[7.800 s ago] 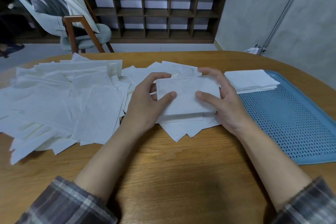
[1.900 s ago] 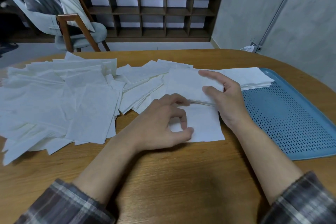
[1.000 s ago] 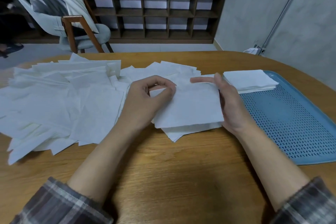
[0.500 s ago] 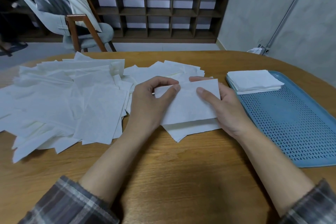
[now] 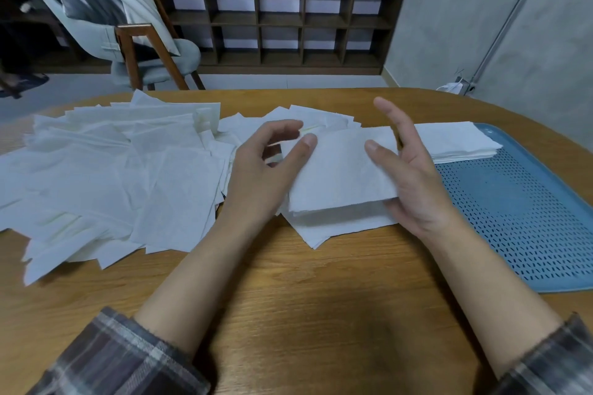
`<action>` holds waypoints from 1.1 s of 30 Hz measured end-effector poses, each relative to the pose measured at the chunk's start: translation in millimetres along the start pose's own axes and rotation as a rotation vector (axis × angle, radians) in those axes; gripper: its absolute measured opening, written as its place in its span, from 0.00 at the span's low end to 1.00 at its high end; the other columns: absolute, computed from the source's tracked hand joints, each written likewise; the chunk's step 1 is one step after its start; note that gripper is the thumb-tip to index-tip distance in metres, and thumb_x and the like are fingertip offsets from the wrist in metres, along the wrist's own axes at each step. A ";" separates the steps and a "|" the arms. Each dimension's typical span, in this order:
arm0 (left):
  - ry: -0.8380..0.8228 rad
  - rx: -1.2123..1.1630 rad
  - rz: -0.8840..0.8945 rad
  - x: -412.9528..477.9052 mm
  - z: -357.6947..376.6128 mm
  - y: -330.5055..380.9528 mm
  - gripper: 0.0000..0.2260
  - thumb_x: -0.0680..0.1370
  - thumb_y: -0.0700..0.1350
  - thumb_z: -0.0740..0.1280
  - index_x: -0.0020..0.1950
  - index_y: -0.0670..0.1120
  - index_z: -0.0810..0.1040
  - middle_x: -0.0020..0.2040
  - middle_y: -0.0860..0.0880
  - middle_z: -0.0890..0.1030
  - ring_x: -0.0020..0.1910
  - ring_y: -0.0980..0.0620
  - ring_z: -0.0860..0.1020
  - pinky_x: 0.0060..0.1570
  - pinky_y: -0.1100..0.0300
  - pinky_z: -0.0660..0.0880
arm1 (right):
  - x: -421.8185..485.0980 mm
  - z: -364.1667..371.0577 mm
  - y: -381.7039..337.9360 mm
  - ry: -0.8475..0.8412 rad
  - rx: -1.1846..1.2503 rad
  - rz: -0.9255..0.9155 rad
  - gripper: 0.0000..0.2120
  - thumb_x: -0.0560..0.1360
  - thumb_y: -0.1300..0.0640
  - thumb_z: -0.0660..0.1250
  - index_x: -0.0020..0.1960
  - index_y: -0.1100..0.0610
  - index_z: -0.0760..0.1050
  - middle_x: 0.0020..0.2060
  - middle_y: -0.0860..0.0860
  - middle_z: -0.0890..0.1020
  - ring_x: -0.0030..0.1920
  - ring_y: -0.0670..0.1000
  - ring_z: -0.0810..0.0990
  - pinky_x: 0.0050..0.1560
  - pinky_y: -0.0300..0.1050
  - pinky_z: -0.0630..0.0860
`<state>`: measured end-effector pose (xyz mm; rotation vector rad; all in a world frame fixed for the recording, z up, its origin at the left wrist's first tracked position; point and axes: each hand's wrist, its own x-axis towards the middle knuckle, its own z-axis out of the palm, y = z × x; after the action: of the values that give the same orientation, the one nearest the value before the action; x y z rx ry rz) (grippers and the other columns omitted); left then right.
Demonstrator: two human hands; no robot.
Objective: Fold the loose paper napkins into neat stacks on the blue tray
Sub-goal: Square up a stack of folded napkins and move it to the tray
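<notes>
Both hands work on one folded napkin in the middle of the table.

I see the left hand (image 5: 260,170) with its thumb pressing on the left edge of the folded napkin (image 5: 340,173), the other fingers curled and loose above it. The right hand (image 5: 414,176) supports the napkin from below at its right edge, thumb on top, fingers spread wide and upward. Loose napkins (image 5: 106,170) cover the wooden table (image 5: 321,314) on the left. A neat stack (image 5: 455,141) lies at the far corner of the blue tray (image 5: 529,218).
</notes>
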<state>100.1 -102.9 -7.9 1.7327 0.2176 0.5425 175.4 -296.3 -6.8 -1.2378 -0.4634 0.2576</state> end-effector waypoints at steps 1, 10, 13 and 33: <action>-0.058 -0.093 -0.056 -0.1 -0.5 2.1 0.11 0.80 0.57 0.72 0.61 0.59 0.84 0.53 0.58 0.84 0.54 0.63 0.81 0.52 0.65 0.76 | 0.4 -0.2 -1.0 0.006 -0.008 0.000 0.27 0.82 0.64 0.66 0.76 0.44 0.68 0.53 0.46 0.87 0.53 0.51 0.86 0.49 0.47 0.85; -0.102 -0.009 -0.018 -2.1 2.9 -8.3 0.19 0.81 0.49 0.74 0.69 0.62 0.75 0.61 0.58 0.81 0.57 0.61 0.81 0.54 0.55 0.82 | 1.6 -10.9 3.6 -0.098 -0.340 -0.040 0.11 0.81 0.57 0.71 0.62 0.46 0.83 0.61 0.45 0.85 0.66 0.52 0.81 0.66 0.49 0.76; -0.139 0.069 0.038 -5.4 6.1 -9.1 0.22 0.80 0.51 0.75 0.71 0.62 0.71 0.62 0.63 0.78 0.58 0.66 0.77 0.55 0.64 0.77 | 1.4 -13.0 5.4 -0.102 -0.438 -0.042 0.12 0.79 0.64 0.72 0.58 0.50 0.86 0.59 0.42 0.87 0.65 0.41 0.80 0.66 0.35 0.73; -0.586 0.679 0.567 -22.1 23.5 -25.6 0.04 0.79 0.47 0.70 0.48 0.49 0.83 0.47 0.56 0.79 0.50 0.56 0.76 0.49 0.52 0.77 | 7.6 -24.0 12.1 0.134 -0.574 -0.114 0.13 0.79 0.65 0.72 0.59 0.51 0.86 0.57 0.37 0.86 0.63 0.34 0.79 0.65 0.28 0.71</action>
<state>95.6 -126.7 -41.1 2.5539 -0.5892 0.3483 194.2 -309.5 -22.7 -1.7684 -0.5074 -0.0663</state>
